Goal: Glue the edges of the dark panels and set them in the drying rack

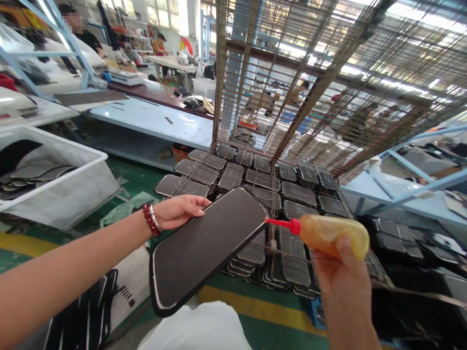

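Observation:
My left hand (178, 212) grips the upper left edge of a dark flat panel (206, 245) with rounded corners, held tilted. A pale line runs along parts of the panel's rim. In my right hand (341, 267) is a squeeze bottle (333, 235) of amber liquid, lying nearly level. Its thin red nozzle (279, 222) points left, and the tip is at the panel's right corner. Behind the panel, many similar dark panels (299, 193) lie in rows on a wire rack.
Raised wire racks (321, 58) lean over the rows. A white bin (65, 194) with dark pieces stands at left, near a light blue table (146, 119). More panels (397, 233) lie at right. People are in the background.

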A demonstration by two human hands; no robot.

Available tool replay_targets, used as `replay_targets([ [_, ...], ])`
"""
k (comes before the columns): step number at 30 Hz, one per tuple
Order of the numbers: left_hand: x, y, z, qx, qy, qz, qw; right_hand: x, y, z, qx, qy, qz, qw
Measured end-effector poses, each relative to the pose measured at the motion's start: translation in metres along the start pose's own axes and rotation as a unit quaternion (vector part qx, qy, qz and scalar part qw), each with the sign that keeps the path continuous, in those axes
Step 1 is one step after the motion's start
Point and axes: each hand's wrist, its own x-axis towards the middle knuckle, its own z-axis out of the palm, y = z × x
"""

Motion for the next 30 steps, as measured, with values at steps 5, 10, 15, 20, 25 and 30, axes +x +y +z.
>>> replay_targets([
  [5,0.001,-0.003,-0.002,-0.013,0.006,0.001,1.0,-0.01,0.005,0.006,-0.003,0.01,0.015,1.0],
  [10,0.004,-0.005,-0.002,-0.025,0.021,0.009,0.999,-0.02,0.012,0.01,-0.004,0.005,0.047,0.999],
  [15,0.008,-0.007,-0.006,-0.038,0.03,0.016,0.999,-0.03,0.021,0.012,-0.026,-0.023,0.062,0.998],
  [20,0.012,-0.008,-0.01,-0.052,0.021,0.022,0.998,-0.041,0.028,0.015,-0.034,-0.051,0.085,0.994],
  [25,0.015,-0.006,-0.011,-0.066,0.043,0.027,0.997,-0.049,0.031,0.019,-0.027,-0.062,0.099,0.993],
  [30,0.018,-0.004,-0.015,-0.084,0.069,0.041,0.993,-0.057,0.031,0.02,-0.01,-0.07,0.128,0.989],
])
